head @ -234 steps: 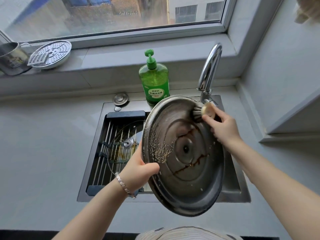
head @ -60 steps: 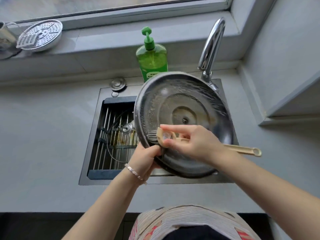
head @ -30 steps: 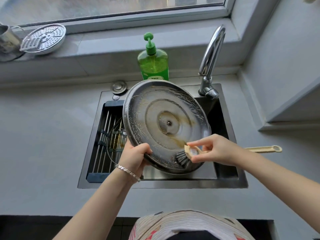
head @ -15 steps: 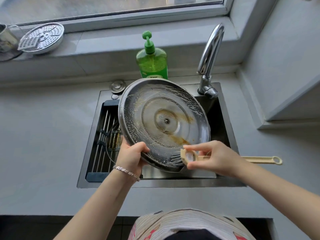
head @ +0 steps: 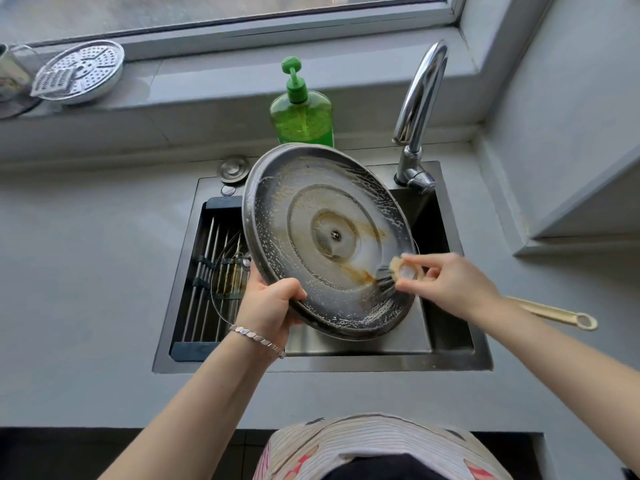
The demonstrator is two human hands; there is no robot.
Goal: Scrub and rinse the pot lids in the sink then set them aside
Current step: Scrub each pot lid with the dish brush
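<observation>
Overlapping the soap bottle [head: 301, 116], lid [head: 304, 216] gripped by left fingers [head: 290, 292]; right fingers [head: 429, 260] pinch brush [head: 403, 271]

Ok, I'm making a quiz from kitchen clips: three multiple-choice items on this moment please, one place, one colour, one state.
1. Where does the green pump soap bottle stand?
A. behind the steel sink
B. inside the sink
C. on the floor
2. What colour is the handle of the long scrub brush?
A. red
B. cream
C. black
3. How is the round steel pot lid now?
A. dry and spotless
B. lying in the sink
C. soapy, brown-stained
1 A: it stands behind the basin.
2 B: cream handle shows past the right hand.
3 C: suds and brown streaks cover it.
</observation>
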